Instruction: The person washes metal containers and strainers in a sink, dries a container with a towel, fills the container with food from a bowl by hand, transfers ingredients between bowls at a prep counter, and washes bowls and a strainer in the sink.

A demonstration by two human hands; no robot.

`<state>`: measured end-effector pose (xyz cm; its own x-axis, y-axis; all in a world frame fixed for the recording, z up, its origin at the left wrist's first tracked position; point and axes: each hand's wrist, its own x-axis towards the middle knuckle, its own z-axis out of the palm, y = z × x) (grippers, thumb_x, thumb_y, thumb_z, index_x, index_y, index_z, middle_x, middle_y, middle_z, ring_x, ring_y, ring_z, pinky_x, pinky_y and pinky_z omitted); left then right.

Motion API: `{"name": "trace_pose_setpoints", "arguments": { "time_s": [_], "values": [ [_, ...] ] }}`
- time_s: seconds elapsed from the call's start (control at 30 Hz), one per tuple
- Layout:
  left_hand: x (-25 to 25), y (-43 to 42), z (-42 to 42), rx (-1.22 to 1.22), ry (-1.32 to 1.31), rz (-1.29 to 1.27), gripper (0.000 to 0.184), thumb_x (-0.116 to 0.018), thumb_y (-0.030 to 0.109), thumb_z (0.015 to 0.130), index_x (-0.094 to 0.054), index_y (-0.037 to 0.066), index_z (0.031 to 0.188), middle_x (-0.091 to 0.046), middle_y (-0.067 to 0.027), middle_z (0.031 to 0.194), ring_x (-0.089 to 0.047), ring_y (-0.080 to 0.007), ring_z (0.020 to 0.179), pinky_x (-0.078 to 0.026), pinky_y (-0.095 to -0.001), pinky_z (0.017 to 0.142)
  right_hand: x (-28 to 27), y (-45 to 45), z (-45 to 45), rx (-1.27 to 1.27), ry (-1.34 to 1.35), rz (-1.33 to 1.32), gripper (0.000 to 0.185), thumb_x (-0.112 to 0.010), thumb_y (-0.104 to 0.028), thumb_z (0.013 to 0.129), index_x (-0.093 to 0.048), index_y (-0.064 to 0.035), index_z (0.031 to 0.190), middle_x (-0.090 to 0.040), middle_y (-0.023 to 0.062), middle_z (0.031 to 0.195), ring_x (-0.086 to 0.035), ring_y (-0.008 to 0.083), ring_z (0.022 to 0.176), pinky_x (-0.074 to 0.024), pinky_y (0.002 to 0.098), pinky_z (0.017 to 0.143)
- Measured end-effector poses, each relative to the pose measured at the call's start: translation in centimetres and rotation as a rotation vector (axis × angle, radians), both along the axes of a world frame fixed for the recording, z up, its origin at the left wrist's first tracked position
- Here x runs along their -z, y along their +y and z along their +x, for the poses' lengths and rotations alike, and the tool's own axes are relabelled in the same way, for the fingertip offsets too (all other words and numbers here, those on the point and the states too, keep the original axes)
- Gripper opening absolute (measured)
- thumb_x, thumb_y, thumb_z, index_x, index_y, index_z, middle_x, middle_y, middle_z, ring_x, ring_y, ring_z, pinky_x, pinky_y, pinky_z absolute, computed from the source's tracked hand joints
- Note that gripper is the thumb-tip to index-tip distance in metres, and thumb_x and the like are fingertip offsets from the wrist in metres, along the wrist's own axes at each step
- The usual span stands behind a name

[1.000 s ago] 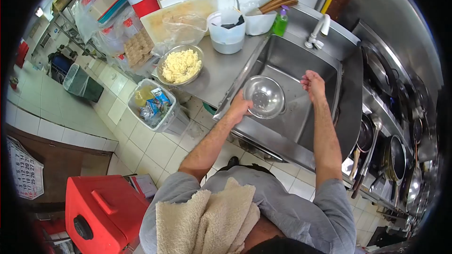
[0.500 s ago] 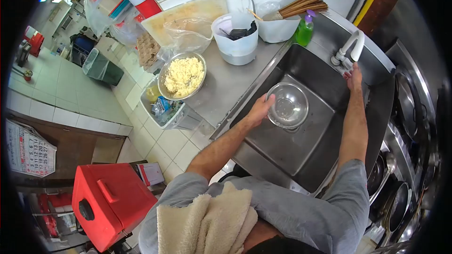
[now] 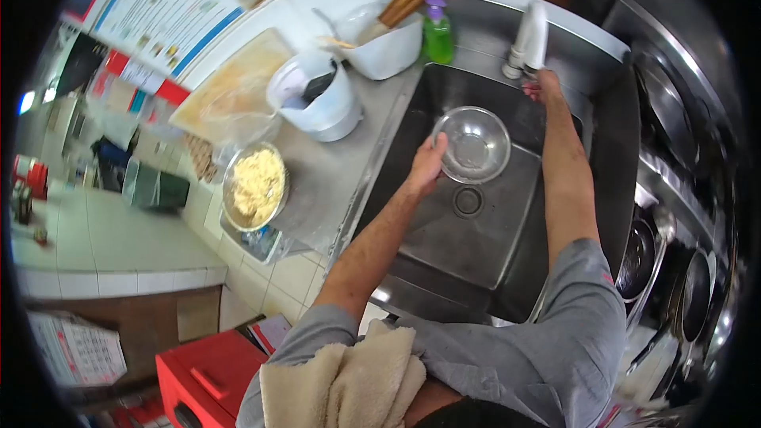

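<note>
A shiny metal bowl [image 3: 473, 145] hangs over the sink [image 3: 452, 246], with the fingers of my left hand [image 3: 428, 160] gripping its left rim. The sink's drain shows just below the bowl. My right hand [image 3: 541, 85] is at the base of the white faucet [image 3: 535, 38], its fingers curled around the tap handle, which they mostly hide. I cannot see water running from the spout. On the counter to the left, a bowl of pale yellow crumbly food [image 3: 257, 188] stands near the edge.
Beside the sink are a green soap bottle [image 3: 437, 32], a white tub with a bundle of sticks [image 3: 380, 47] and a white bucket [image 3: 315, 95]. A cutting board [image 3: 230, 91] leans at the wall. Pans [image 3: 690, 297] hang at the right; a red box [image 3: 210, 372] stands lower left.
My right hand has moved forward from over the sink to the faucet's base. The metal bowl, still in my left hand, has moved forward, deeper over the sink. The view has turned.
</note>
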<state>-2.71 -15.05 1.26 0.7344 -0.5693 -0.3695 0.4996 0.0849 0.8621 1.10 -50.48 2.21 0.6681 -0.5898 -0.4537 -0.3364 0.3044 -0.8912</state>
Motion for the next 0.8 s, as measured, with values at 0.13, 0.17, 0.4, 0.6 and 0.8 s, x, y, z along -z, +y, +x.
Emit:
{"name": "trace_pose_setpoints", "arguments": {
  "time_s": [0.13, 0.17, 0.4, 0.6, 0.8],
  "values": [
    [0.2, -1.1, 0.3, 0.022, 0.041, 0.006, 0.038, -0.041, 0.040, 0.092, -0.045, 0.011, 0.116, -0.059, -0.0025, 0.089, -0.059, -0.0106, 0.068, -0.050, -0.0259, 0.051, -0.6, -0.1, -1.5, 0.008, -0.021, 0.141, 0.058, -0.063, -0.048, 0.077, -0.047, -0.0015, 0.108, -0.056, 0.0139, 0.073, -0.055, 0.0179, 0.048, -0.0456, 0.0286, 0.039],
    [0.4, -1.4, 0.3, 0.026, 0.052, 0.007, 0.040, -0.041, 0.040, 0.092, -0.044, 0.010, 0.118, -0.058, -0.0044, 0.094, -0.060, -0.0133, 0.073, -0.052, -0.0288, 0.055, 0.5, -0.7, -0.9, 0.011, -0.104, 0.169, 0.054, -0.067, -0.042, 0.076, -0.048, -0.0012, 0.106, -0.056, 0.0137, 0.076, -0.056, 0.0174, 0.051, -0.0466, 0.0273, 0.042],
    [2.3, -4.5, 0.6, 0.092, 0.046, 0.013, 0.041, -0.042, 0.039, 0.092, -0.040, 0.012, 0.123, -0.055, -0.0083, 0.108, -0.060, -0.0191, 0.087, -0.055, -0.0371, 0.065, 1.7, 0.8, -1.4, 0.081, -0.394, 0.016, 0.043, -0.072, -0.016, 0.074, -0.050, 0.0002, 0.107, -0.059, 0.0054, 0.080, -0.058, 0.0121, 0.058, -0.0470, 0.0225, 0.046],
    [4.0, -9.0, 0.7, 0.050, 0.043, 0.023, 0.038, -0.043, 0.036, 0.092, -0.041, 0.013, 0.122, -0.055, -0.0088, 0.108, -0.058, -0.0235, 0.092, -0.053, -0.0455, 0.069, 1.3, 6.3, -1.1, 0.565, -0.090, -1.138, 0.043, -0.068, -0.007, 0.071, -0.051, -0.0023, 0.110, -0.055, 0.0137, 0.091, -0.056, 0.0285, 0.081, -0.0473, 0.0383, 0.070],
    [5.0, -13.0, 1.7, -0.050, 0.049, -0.225, 0.031, -0.043, 0.030, 0.093, -0.049, 0.006, 0.111, -0.059, -0.0084, 0.092, -0.059, -0.0194, 0.084, -0.051, -0.0337, 0.061, 4.5, 16.6, -4.9, 0.127, -0.255, -0.438, 0.021, -0.056, 0.000, 0.068, -0.059, -0.0041, 0.089, -0.051, 0.0186, 0.093, -0.052, 0.0336, 0.085, -0.0421, 0.0411, 0.072]
  ]
}}
